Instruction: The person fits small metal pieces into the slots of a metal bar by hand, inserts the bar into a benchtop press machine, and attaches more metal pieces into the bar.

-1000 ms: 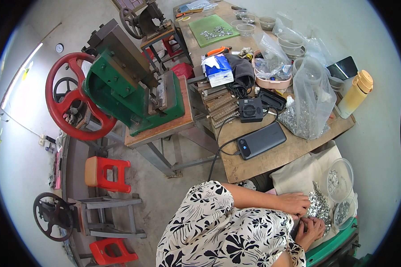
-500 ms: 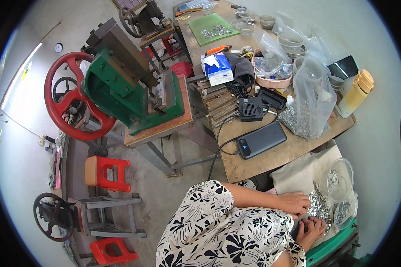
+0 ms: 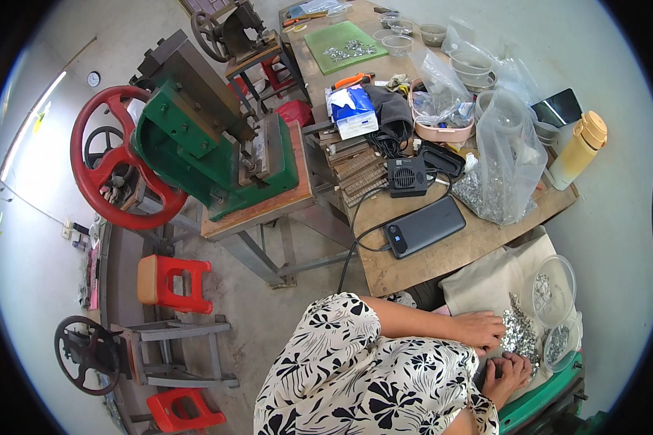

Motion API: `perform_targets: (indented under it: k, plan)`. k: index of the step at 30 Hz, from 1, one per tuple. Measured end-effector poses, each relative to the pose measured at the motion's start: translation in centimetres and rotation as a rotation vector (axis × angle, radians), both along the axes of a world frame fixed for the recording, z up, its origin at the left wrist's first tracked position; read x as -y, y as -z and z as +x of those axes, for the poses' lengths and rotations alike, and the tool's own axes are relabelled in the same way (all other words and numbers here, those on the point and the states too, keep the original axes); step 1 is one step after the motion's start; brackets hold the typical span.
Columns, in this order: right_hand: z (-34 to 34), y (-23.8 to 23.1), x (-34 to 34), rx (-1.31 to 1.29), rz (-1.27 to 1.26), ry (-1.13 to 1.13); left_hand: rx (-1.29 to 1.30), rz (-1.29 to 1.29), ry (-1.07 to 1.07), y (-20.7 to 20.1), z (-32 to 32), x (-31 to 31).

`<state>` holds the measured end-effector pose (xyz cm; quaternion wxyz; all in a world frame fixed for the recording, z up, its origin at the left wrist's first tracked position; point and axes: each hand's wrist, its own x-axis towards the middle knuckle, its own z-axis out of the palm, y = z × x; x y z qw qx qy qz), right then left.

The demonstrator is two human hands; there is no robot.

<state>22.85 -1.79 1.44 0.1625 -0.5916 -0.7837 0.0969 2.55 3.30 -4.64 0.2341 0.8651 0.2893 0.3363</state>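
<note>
left hand (image 3: 479, 328) flat, fingers spread, resting on the near edge of the parts heap (image 3: 519, 335) — nothing visibly gripped. right hand (image 3: 506, 374) curled loosely at the heap's lower edge; whether it pinches a piece, cannot tell. heap of small shiny metal bits lies on a beige cloth (image 3: 486, 279), low right. two clear tubs (image 3: 553, 281) just beside it, holding more bits. beyond — wooden table (image 3: 442, 254) with power bank (image 3: 424, 227), small black fan (image 3: 408, 177), bulging plastic bag (image 3: 502, 170), yellow bottle (image 3: 577, 151). green press (image 3: 203, 148) with red wheel (image 3: 109, 163) well apart, left.
</note>
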Motion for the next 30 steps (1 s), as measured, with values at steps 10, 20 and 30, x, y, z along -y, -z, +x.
perform_targets:
  k: [10, 20, 30]
  plan:
    - [-0.6, -1.9, 0.4, -0.055, 0.04, -0.004, 0.021, -0.022, 0.029, -1.1, -0.4, -0.2]
    - [-1.6, -1.4, 2.6, -0.086, 0.058, 0.126, -0.061, -0.077, 0.076, -2.8, -1.4, 0.8]
    - [-0.9, -3.1, 5.2, -0.16, 0.134, 0.344, -0.027, -0.115, 0.036, -3.7, -1.4, -1.0]
